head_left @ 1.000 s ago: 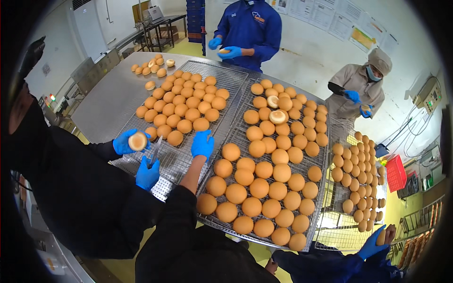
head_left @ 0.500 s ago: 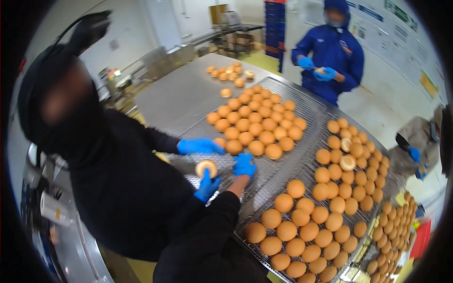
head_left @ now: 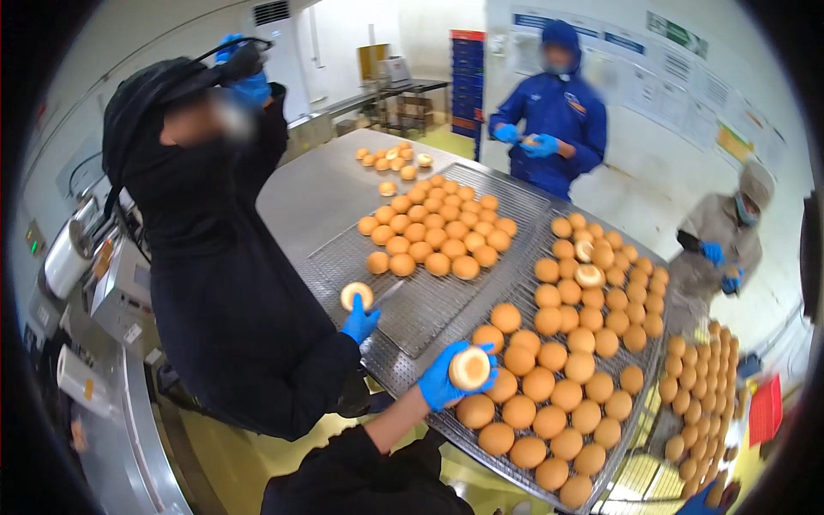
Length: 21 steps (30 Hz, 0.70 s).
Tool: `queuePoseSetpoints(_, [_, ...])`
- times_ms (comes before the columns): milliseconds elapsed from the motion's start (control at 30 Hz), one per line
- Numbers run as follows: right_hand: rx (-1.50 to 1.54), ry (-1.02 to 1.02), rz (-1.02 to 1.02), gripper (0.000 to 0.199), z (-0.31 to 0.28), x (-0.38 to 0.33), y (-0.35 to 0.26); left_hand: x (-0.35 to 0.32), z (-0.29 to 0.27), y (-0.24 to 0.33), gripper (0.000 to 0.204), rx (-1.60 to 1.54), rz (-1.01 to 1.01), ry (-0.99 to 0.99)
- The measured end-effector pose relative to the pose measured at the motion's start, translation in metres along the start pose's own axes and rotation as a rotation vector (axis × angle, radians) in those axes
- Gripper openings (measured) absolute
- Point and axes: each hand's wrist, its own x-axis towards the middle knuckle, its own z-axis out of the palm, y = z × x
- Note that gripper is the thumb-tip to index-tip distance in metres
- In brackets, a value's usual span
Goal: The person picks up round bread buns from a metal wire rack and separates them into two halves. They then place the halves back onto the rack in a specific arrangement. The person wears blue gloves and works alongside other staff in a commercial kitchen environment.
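Observation:
My left hand (head_left: 448,378), in a blue glove, holds a round bun (head_left: 469,368) with its pale side up, over the near corner of a wire rack (head_left: 549,502) of golden buns. At the lower right edge, part of a blue glove shows, seemingly my right hand (head_left: 702,504); its fingers are mostly cut off. Beside me a person in black grips another pale-sided bun (head_left: 357,296) in a blue-gloved hand (head_left: 360,321); that person's other hand is raised to the head. A thin blade (head_left: 390,292) shows next to that bun, over the mesh.
More buns (head_left: 438,227) crowd a second rack on the steel table (head_left: 296,202), with a few loose ones (head_left: 395,157) behind. Across stands a person in blue (head_left: 558,129); another in grey (head_left: 721,232) is at the right. Buns (head_left: 704,386) fill a lower rack near a red crate (head_left: 766,410).
My left hand has moved right and nearer, from beside the far buns, and now shows a bun. The neighbour's one hand has gone up to the head. My view has shifted.

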Motion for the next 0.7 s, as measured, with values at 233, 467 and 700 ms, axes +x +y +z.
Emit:
queuePoseSetpoints(233, [-0.002,-0.142,0.097,0.037,0.005,-0.117,0.094,-0.108,0.035,-0.164,0.061,-0.700,-0.508,-0.201])
queuePoseSetpoints(467, [-0.038,-0.405,0.159,0.036,0.021,-0.243,0.164,-0.206,0.027,-0.139,0.064,-0.096,-0.189,-0.060])
queuePoseSetpoints(700, [0.328,-0.447,-0.367,0.042,0.029,-0.265,0.007,-0.315,0.010,-0.056,0.065,-0.467,0.255,-0.143])
